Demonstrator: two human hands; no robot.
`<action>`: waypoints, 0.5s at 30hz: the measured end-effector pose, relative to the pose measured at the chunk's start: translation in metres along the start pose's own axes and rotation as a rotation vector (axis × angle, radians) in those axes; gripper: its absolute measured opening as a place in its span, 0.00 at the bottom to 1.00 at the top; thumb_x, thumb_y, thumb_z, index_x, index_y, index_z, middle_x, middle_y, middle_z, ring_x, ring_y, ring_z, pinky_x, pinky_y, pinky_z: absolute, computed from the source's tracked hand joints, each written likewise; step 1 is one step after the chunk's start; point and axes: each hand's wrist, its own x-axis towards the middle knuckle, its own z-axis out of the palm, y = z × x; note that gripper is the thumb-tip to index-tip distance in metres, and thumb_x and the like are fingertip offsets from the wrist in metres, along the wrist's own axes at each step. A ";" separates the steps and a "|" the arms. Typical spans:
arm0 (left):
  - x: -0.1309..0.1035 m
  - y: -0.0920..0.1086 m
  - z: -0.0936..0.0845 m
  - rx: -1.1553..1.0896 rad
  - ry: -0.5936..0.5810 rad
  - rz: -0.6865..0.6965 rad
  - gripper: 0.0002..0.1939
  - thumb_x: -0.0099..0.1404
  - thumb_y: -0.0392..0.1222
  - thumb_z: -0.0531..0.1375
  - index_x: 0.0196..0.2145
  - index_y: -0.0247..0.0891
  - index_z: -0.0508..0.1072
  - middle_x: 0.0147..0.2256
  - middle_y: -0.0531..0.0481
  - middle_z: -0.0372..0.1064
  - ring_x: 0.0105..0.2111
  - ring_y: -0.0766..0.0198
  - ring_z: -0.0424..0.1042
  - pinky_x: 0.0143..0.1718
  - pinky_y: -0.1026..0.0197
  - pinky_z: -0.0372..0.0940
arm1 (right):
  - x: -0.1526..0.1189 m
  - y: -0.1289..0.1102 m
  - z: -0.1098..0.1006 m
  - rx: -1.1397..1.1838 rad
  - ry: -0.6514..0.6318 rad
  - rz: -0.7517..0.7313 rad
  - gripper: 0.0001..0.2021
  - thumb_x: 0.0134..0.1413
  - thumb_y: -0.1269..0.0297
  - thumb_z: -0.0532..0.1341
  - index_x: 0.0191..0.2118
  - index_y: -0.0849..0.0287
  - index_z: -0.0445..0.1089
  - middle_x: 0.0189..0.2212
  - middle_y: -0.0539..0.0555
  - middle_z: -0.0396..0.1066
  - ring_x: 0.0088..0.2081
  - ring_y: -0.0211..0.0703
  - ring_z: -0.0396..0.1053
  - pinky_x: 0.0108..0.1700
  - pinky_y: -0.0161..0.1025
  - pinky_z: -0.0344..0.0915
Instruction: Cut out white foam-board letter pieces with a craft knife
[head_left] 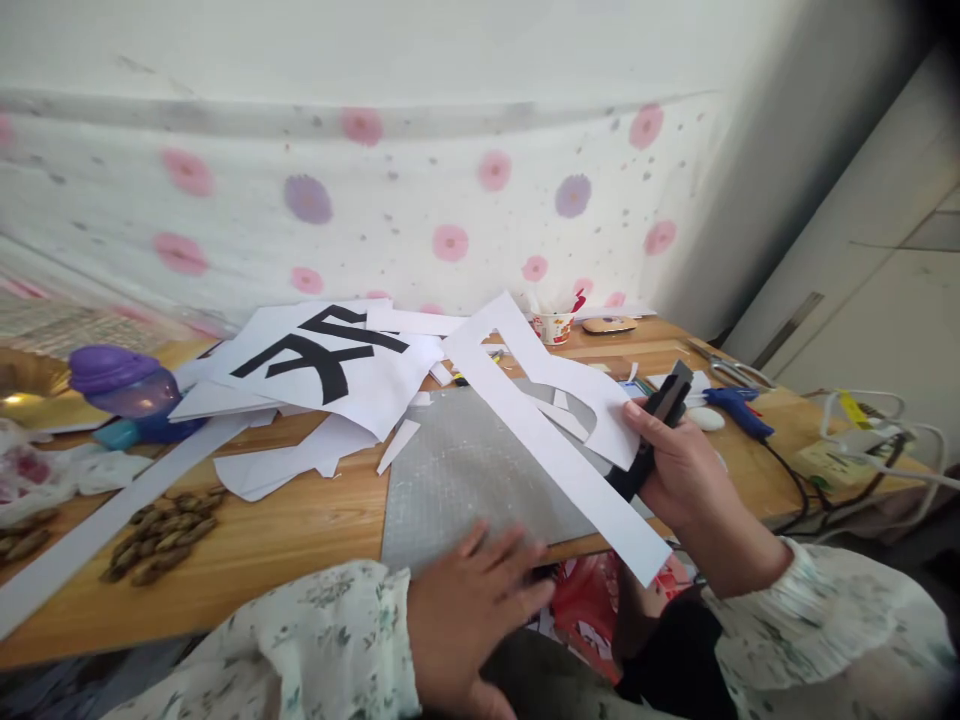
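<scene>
My right hand point(686, 470) is closed on a black tool point(664, 410), which looks like a stapler or cutter, and on the edge of a cut-out white paper shape point(551, 440). That paper shape has a long straight strip and a curved part, and it hangs tilted above a grey cutting mat point(450, 470). My left hand point(480, 610) has its fingers spread near the mat's front edge and holds nothing. To the left, white sheets with a bold black character point(315, 365) lie in a stack. Paper offcuts point(285, 465) lie below them.
Peanuts point(165, 535), a long white strip point(112, 530) and a purple-lidded bottle point(124, 390) are at the left. At the back stands a paper cup point(553, 327). A blue glue gun point(739, 410), scissors point(727, 365) and cables point(885, 450) lie right. A red bag point(589, 605) is below the table edge.
</scene>
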 end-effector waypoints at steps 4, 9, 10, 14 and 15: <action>0.001 0.007 -0.023 -0.096 -0.008 0.034 0.51 0.56 0.73 0.51 0.68 0.42 0.44 0.68 0.40 0.36 0.67 0.42 0.38 0.65 0.38 0.38 | -0.005 -0.010 -0.004 0.170 0.129 0.050 0.15 0.35 0.66 0.74 0.30 0.55 0.70 0.22 0.44 0.70 0.23 0.37 0.67 0.25 0.35 0.68; 0.015 -0.039 -0.052 0.087 0.146 -0.485 0.49 0.61 0.70 0.47 0.68 0.33 0.44 0.68 0.33 0.30 0.68 0.40 0.31 0.64 0.38 0.40 | -0.003 -0.023 -0.008 0.286 0.353 0.019 0.07 0.44 0.74 0.66 0.31 0.58 0.70 0.24 0.44 0.69 0.21 0.36 0.67 0.17 0.33 0.66; 0.018 -0.047 -0.050 0.109 0.110 -0.565 0.48 0.62 0.69 0.48 0.68 0.32 0.44 0.68 0.32 0.30 0.67 0.39 0.31 0.64 0.36 0.41 | -0.003 -0.024 -0.010 0.293 0.379 0.017 0.06 0.46 0.75 0.64 0.32 0.59 0.69 0.24 0.44 0.69 0.21 0.36 0.67 0.16 0.34 0.66; 0.022 -0.036 -0.022 0.135 0.052 -0.391 0.53 0.56 0.74 0.51 0.68 0.36 0.45 0.68 0.36 0.33 0.68 0.40 0.31 0.64 0.34 0.33 | 0.001 -0.024 -0.018 0.319 0.369 0.022 0.05 0.51 0.75 0.61 0.35 0.61 0.69 0.28 0.47 0.69 0.21 0.36 0.68 0.15 0.33 0.67; 0.022 -0.024 -0.014 0.092 0.034 -0.265 0.54 0.54 0.75 0.52 0.68 0.37 0.46 0.68 0.38 0.34 0.68 0.40 0.30 0.64 0.33 0.31 | 0.002 -0.024 -0.019 0.318 0.356 0.021 0.05 0.52 0.75 0.61 0.36 0.61 0.69 0.28 0.48 0.69 0.21 0.36 0.68 0.16 0.33 0.68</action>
